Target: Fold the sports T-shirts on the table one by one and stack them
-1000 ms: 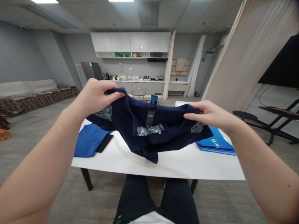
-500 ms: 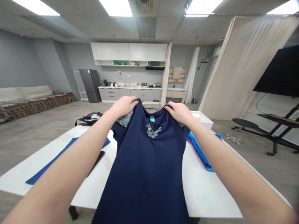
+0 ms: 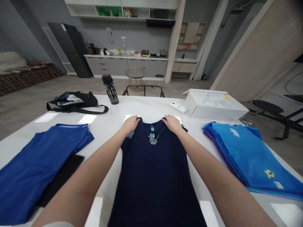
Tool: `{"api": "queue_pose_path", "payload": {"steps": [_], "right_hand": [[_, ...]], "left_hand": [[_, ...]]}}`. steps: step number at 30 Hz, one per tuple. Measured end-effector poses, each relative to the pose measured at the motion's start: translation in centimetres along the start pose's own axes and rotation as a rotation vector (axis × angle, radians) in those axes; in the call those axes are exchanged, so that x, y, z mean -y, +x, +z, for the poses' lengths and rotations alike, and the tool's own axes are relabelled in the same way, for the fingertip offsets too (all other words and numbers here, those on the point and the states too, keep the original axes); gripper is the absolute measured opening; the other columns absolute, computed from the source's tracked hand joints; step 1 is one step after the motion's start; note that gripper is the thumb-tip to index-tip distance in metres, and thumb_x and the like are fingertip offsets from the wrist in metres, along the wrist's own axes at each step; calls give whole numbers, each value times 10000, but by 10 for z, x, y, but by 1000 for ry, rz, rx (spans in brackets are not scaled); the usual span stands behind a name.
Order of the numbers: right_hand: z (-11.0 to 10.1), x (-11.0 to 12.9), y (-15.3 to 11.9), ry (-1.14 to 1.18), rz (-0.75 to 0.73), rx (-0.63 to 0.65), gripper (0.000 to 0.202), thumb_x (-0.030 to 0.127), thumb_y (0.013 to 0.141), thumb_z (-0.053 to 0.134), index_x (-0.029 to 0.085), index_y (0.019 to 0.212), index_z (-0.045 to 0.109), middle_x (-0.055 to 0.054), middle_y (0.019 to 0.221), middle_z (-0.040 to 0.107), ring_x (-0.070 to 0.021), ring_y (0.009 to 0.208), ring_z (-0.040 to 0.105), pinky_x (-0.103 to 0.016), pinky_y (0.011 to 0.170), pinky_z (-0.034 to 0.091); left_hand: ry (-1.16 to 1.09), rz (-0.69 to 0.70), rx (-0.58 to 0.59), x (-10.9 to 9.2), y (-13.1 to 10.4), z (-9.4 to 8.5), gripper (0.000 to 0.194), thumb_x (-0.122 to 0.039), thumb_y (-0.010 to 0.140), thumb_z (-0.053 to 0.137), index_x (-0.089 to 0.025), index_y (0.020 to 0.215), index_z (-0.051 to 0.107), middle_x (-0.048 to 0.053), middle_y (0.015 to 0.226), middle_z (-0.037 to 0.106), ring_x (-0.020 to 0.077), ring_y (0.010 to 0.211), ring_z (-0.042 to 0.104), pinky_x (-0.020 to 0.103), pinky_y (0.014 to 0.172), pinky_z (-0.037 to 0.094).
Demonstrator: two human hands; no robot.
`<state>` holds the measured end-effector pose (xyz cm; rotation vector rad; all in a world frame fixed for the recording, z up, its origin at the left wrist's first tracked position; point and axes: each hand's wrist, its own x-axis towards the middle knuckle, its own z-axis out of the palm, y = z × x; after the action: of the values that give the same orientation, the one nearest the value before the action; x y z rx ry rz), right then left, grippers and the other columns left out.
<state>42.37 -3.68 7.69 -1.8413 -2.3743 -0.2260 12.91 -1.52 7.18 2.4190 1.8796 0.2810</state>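
A navy short-sleeved top (image 3: pixel 156 176) with a patterned trim at its neckline hangs stretched between my hands, front side up, over the white table (image 3: pixel 146 108). My left hand (image 3: pixel 130 124) is closed on its left shoulder, beside the collar. At the opposite shoulder, my right hand (image 3: pixel 173 123) pinches the fabric in the same way. Patterned cuff fabric shows beneath the left hand. The lower part of the top runs out of view at the bottom.
Blue folded clothing (image 3: pixel 44 157) lies at left, over a dark item (image 3: pixel 62 176). A stack of blue and purple shirts (image 3: pixel 248 148) is at right. Behind stand a black bag (image 3: pixel 75 102), a bottle (image 3: pixel 110 90), a white device (image 3: pixel 178 107) and an open white box (image 3: pixel 213 108).
The top has come down from a raised position toward the tabletop, both hands still gripping its shoulders. My view has tilted downward, showing more of the table.
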Motion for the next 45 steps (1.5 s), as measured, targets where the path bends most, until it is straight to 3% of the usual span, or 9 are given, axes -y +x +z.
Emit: {"api": "queue_pose_path", "payload": {"steps": [10,17,22,28,32,35,38,41,45], "right_hand": [[58,-26,85,102,36,-100,403,473,1058,358,188,1197,607,-142,1149,647,-291,1082,580,-383,898,438],[51,-37,41,198,231,-236,375,387,1019,407,174,1256,604,-167,1277,592,-330,1159,549,-440,954,434],[46,-39,-10,276,481,-150,428,368,1004,391,128,1300,585,-197,1309,592,-326,1184,567,-425,988,443],[59,-35,-24,179,406,40,698,569,1024,306,100,1530,410,-197,1589,388,-356,1470,323,-503,1189,239],[62,-50,-20,155,399,149,759,642,1012,243,158,1592,322,-155,1663,250,-341,1527,212,-532,1211,184],[57,-51,-19,118,379,152,720,596,1022,290,147,1584,332,-184,1644,285,-360,1516,232,-590,1200,163],[47,-32,-15,111,249,-7,592,443,1028,385,97,1504,442,-212,1573,402,-336,1474,317,-551,1205,179],[37,-4,1,280,40,-128,451,375,1044,368,135,1356,589,-158,1441,553,-233,1349,477,-363,1152,328],[26,16,37,366,-55,-10,433,499,1033,406,206,1103,717,-101,1208,680,-223,1154,605,-332,1012,440]], "left_hand": [[-103,-6,-65,33,94,36,324,-410,1010,432,-222,1153,653,107,1157,677,257,1077,647,352,939,477],[-96,-203,-39,72,55,21,552,-567,900,496,-224,1317,609,130,1278,667,337,1173,623,479,1009,452],[-145,-402,103,87,24,11,398,-545,857,560,-198,984,709,147,1082,740,348,1047,673,430,885,501],[-266,-431,-198,90,16,13,349,-456,967,449,-197,1096,645,124,1080,736,252,1007,676,322,856,493],[-179,-447,-106,101,10,8,359,-492,967,465,-211,1042,676,140,1072,729,300,1058,659,367,895,487],[-44,-416,-136,87,4,5,350,-412,982,442,-186,1136,660,183,1167,680,342,1134,618,441,951,469],[69,-164,-250,46,4,9,378,-256,992,371,-156,1270,607,204,1274,613,344,1227,561,482,1047,408],[-14,144,-86,-4,12,20,374,-236,999,371,-188,1266,628,147,1265,635,280,1199,591,412,1083,400],[-152,227,-31,-38,30,44,456,-334,1041,336,-158,1411,535,147,1436,566,254,1297,550,396,1128,379]]}}
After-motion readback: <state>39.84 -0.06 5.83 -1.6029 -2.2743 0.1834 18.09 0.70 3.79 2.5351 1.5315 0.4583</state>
